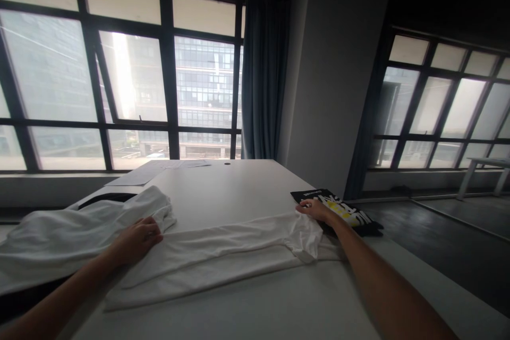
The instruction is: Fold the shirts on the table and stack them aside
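Note:
A white shirt [227, 252] lies on the white table, folded lengthwise into a long strip that runs from left to right. Its right end [305, 236] is bunched and wrinkled, with a short sleeve-like part. At the strip's upper left corner, my left hand [139, 239] has its fingers curled closed on the cloth. My right hand [314, 208] pinches the upper edge at the other end. Just behind my right hand is a folded black garment [338, 210] with white and yellow print, partly hidden by my hand and forearm.
Rumpled white cloth [75, 226] is heaped at the left, with black material showing behind and below it. Paper sheets [137, 172] rest on the table's far left part. Beyond the white table [223, 188] are windows, a blue curtain [265, 79] and a pillar [326, 74].

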Available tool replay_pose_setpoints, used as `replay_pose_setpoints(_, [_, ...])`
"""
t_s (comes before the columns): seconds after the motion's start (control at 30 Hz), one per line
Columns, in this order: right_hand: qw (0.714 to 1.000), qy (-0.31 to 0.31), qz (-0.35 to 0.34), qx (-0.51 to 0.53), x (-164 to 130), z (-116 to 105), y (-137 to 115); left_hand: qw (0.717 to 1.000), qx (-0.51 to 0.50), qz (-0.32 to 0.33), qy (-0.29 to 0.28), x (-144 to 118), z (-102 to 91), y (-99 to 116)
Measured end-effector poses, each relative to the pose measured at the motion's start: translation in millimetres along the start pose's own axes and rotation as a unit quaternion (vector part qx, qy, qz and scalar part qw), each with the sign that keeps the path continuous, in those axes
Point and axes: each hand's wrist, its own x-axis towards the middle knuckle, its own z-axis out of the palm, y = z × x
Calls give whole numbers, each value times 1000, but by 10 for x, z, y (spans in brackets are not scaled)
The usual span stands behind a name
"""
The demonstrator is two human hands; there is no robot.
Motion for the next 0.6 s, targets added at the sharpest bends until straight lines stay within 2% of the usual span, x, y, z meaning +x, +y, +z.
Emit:
replay_pose_setpoints(0.07, [995, -79, -20, 59, -73, -22, 65, 999, -38, -13, 28, -4, -30, 19])
replay_pose_setpoints(0.13, [987, -108, -36, 109, -116, -11, 114, 996, -75, -42, 35, -9, -95, 55])
replay_pose_setpoints(0.2, [987, -58, -46, 139, -119, 48, 124, 991, -102, -75, 44, -19, -182, 97])
replay_pose_setpoints(0.33, [987, 127, -38, 93, -78, 227, 22, 982, -132, -109, 80, -71, -331, 102])
replay_pose_setpoints(0.4, [986, 143, -48, 70, -89, 275, -60, 978, -127, -134, 96, -122, -367, 25])
replay_pose_setpoints(0.5, [991, 71, -103, 44, -173, 263, -190, 969, -111, -176, 133, -226, -385, -164])
replay_pose_setpoints(0.6, [984, -57, -165, 23, -307, 232, -326, 965, -69, -214, 136, -319, -407, -339])
